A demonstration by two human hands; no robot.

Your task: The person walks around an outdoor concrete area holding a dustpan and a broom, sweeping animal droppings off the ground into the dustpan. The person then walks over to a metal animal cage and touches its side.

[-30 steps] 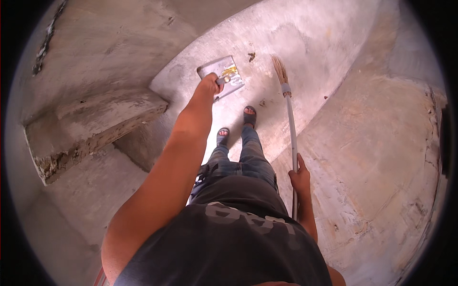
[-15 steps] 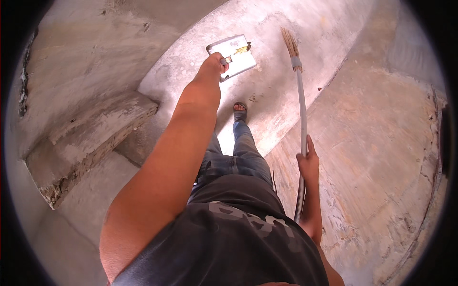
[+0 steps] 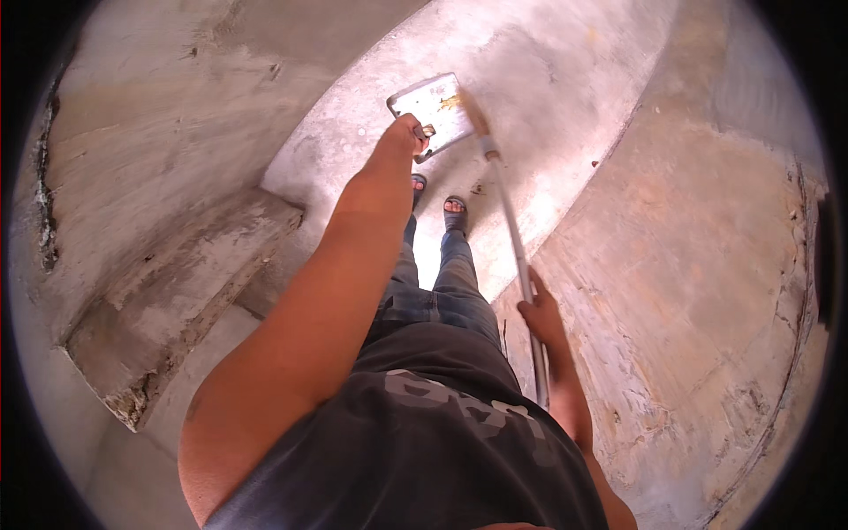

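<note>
Where the broom (image 3: 514, 231) was held well to the right of the dustpan (image 3: 424, 94) half a second ago, its shaft is now swung leftward, and its bristles (image 3: 474, 113) are brought in beside the dustpan's right edge. The right hand (image 3: 544, 314) is carried a little to the left with it, while the dustpan is shifted only slightly. Both sandals (image 3: 455, 217) can now be seen, where only one was shown before.

Near the dark shirt (image 3: 442, 353), the right forearm is kept close to the shaft, and the broom is gripped partway along by the right hand, its fingers curled round. Farther out, the left arm is stretched forward, and the dustpan's handle is enclosed in the folded fingers of the left hand (image 3: 410, 132).

Just beyond the right foot, a small brown scrap (image 3: 478, 189) is seen on the pale floor (image 3: 548, 79). Past it and to the left, the flat metal dustpan is held out beyond the feet, with a yellow-brown patch (image 3: 451, 102) on its face toward the bristles. Because of blur and glare, it cannot be told for certain whether the bristles are touching the dustpan, or whether the patch is loose litter.
</note>
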